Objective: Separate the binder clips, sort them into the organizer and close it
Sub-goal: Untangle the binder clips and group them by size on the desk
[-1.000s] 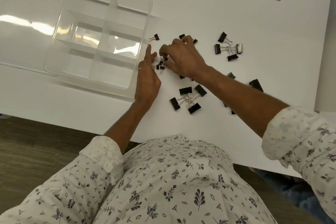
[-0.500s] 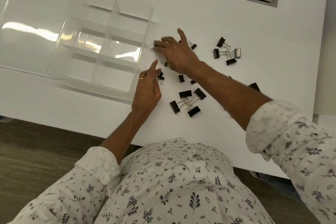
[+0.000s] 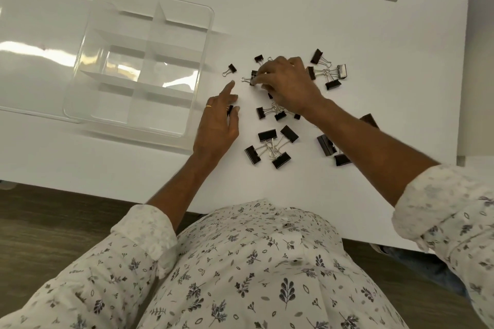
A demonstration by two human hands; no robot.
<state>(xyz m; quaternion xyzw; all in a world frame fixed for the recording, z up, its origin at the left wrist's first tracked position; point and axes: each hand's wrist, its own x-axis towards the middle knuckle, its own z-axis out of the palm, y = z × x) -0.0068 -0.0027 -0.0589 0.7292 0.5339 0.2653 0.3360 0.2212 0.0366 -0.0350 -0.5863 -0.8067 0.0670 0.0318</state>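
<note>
Step in hand: separation, judged early; no clip has yet reached the organizer.
Organizer: clear plastic compartmented organizer box (image 3: 139,67) sits on the white desk (image 3: 374,35) at the left, all visible compartments empty; its clear lid (image 3: 34,43) lies open, flat to the left.
Clips: black binder clips with silver wire handles lie scattered right of the box. One linked cluster of four medium clips (image 3: 270,145) lies near the desk's front edge; another linked cluster (image 3: 327,75) lies to the right, beyond the hands. A single small clip (image 3: 230,69) lies loose, near the box but apart from it.
Right hand (image 3: 287,85): grip closed down, fingertips pinching a small black clip (image 3: 252,78) whose wire handle juts left.
Left hand (image 3: 217,123): loosely curled, forefinger extended toward that clip without touching it; a small dark clip (image 3: 230,110) sits against the thumb and fingers, but whether it is gripped cannot be told.
Next move: judged to call for pulling the pinched clip free of any neighbour, then carrying it left into a compartment.
Risk: linked handles may drag others along.
</note>
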